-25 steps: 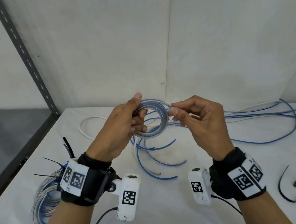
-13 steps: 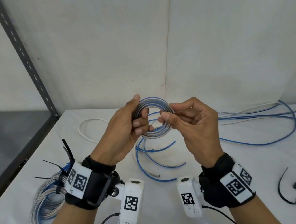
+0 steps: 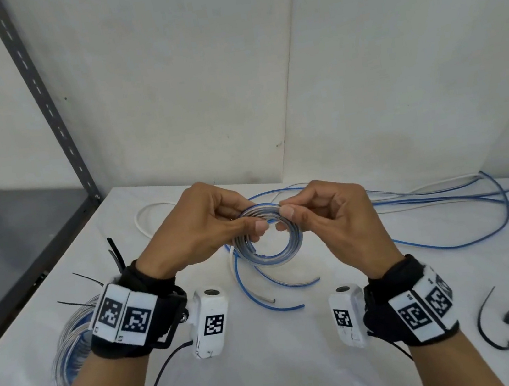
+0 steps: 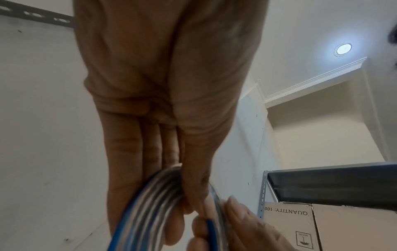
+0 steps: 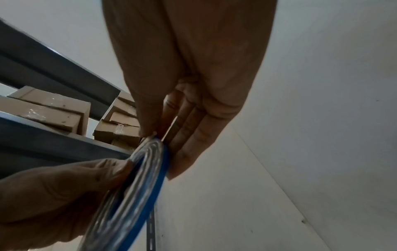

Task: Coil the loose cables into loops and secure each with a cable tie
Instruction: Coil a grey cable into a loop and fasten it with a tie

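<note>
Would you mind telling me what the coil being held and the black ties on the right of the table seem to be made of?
Coil: probably wire in a smooth plastic sheath, blue and pale grey; it shines and bends into tight rings. Both hands pinch it.
Ties: likely thin matte plastic, perhaps nylon; the narrow black strips curve springily and end in small heads.

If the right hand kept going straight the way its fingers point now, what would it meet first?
The right hand points left across the small coil it pinches. Beyond the coil, the left hand gripping the opposite rim looks first in line, though depth is uncertain.
</note>
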`<state>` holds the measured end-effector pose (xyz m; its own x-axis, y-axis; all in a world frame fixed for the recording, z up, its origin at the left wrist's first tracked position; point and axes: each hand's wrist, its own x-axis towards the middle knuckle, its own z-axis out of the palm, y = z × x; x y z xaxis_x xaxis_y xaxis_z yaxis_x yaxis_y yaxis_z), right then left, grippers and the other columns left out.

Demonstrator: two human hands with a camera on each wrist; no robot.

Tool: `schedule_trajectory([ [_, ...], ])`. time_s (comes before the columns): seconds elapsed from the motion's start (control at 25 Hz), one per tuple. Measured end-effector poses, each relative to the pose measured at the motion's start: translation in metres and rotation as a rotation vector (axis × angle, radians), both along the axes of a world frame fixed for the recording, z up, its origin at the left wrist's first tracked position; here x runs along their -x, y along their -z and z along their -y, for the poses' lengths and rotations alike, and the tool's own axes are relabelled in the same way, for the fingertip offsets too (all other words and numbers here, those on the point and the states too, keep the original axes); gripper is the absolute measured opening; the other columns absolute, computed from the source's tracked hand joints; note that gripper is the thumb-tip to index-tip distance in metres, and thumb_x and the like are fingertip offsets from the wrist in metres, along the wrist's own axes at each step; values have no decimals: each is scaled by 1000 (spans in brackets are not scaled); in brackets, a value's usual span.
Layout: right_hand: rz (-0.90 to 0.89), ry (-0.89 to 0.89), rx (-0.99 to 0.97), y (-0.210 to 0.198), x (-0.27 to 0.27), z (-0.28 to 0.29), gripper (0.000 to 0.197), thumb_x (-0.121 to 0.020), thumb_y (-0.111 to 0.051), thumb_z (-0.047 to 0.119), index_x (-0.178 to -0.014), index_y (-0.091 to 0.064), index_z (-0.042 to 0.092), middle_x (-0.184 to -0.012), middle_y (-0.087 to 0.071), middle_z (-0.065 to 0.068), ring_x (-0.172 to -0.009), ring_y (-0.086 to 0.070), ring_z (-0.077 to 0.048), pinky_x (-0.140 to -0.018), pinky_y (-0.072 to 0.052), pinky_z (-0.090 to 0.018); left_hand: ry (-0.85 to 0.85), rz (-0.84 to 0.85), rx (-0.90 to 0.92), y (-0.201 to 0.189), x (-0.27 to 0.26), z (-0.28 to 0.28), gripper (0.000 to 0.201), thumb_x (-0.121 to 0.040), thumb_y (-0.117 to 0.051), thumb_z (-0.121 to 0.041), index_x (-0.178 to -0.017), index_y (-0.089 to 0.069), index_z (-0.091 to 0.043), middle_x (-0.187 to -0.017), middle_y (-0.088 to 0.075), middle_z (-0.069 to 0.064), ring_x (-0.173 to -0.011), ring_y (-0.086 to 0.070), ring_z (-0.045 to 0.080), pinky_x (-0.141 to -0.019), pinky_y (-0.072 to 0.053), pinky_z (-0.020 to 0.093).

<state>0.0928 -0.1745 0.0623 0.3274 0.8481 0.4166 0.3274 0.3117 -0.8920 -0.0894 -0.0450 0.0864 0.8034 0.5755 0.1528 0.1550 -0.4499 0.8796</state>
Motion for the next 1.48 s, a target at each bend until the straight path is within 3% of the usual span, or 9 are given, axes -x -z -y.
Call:
schedule_trajectory([
  [0.08,74,58,9,-1,2,1,4,-91,-74,13,-88,-73,10,-84,-78,-4,-80,-76,-22,-76,-63,-43,-17,5,-6,-1,0,1,10,-81,-84,-26,-86,-82,-17,-75,-78,4,-69,-69,12,-74,-57,38],
  [0.24,45,156,-67,-2,10,-3,7,-88,-77,14,-87,-74,19,-83,-78,0,-77,-76,-21,-74,-63,-46,-17,43,36,-2,0,0,13,-80,-84,-23,-91,-82,-14,-79,-78,9,-73,-72,20,-76,-58,40],
  [0.48,107,83,-28,0,11,-1,15,-83,-82,17,-92,-74,25,-91,-78,11,-84,-75,-11,-75,-59,-26,-10,106,103,-2,4,-3,21,-77,-83,-22,-93,-81,-9,-81,-78,16,-74,-73,25,-77,-61,43],
  [0.64,53,84,-36,0,8,-2,22,-79,-84,8,-92,-75,23,-91,-79,5,-83,-77,-16,-77,-61,-30,13,123,134,1,2,-5,24,-75,-82,-24,-93,-80,-8,-82,-77,19,-76,-73,28,-78,-60,46],
  [0.8,7,89,-49,-2,7,1,24,-79,-84,3,-93,-76,21,-90,-80,1,-85,-77,-18,-79,-61,-28,93,84,174,2,-2,-4,25,-88,-75,-32,-94,-76,-8,-87,-77,15,-79,-71,23,-79,-59,32],
  [0.92,18,33,-42,-8,13,5,23,-80,-82,1,-93,-76,20,-91,-80,-3,-86,-77,-21,-82,-60,-29,159,50,424,2,-12,2,55,-98,-47,-55,-71,-68,-13,-60,-55,11,-60,-55,24,-87,-57,42],
  [1.12,121,40,-12,-16,12,22,20,-82,-81,1,-88,-73,18,-90,-79,-6,-85,-76,-20,-77,-58,-27,184,92,570,6,-28,23,58,-107,-38,-35,-53,-50,-18,-52,-22,-2,-47,-26,16,-76,-57,37],
  [1.24,135,72,29,-15,8,40,16,-83,-79,-2,-86,-70,11,-87,-77,-6,-81,-75,-15,-76,-56,-24,212,81,606,13,-38,37,49,-106,-40,-32,-61,-45,-14,-53,-21,-2,-47,-24,16,-73,-55,36],
  [1.48,75,179,319,-9,-40,90,17,-89,-77,12,-90,-68,-3,-89,-75,-19,-77,-72,-22,-78,-59,-39,285,-63,424,32,-78,79,40,-106,-44,-28,-70,-55,-15,-57,-33,0,-46,-21,15,-76,-54,39],
])
